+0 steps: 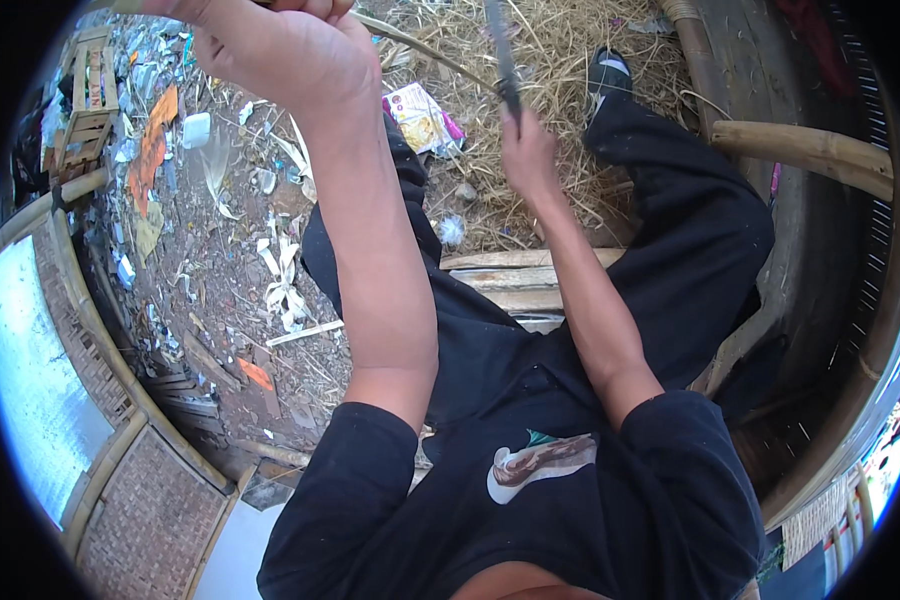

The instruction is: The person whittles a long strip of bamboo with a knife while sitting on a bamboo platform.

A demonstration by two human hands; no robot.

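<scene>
At the top left, my left hand [290, 50] is raised, its fingers curled and partly cut off by the upper edge. From it a thin strip [425, 48], apparently bamboo or cane, slants down to the right. My right hand [528, 155] is closed around the dark handle of a knife [499, 45]. Its blade points up and away and looks smeared by motion. The strip's far end meets or passes behind the knife just above the handle; I cannot tell whether they touch.
I sit on wooden slats [510, 280] with legs apart. Straw [550, 200] lies between my feet, and litter [220, 220] is strewn to the left. A colourful packet [422, 118] lies near my left knee. A bamboo pole [805, 150] juts in at right; woven panels [150, 510] stand lower left.
</scene>
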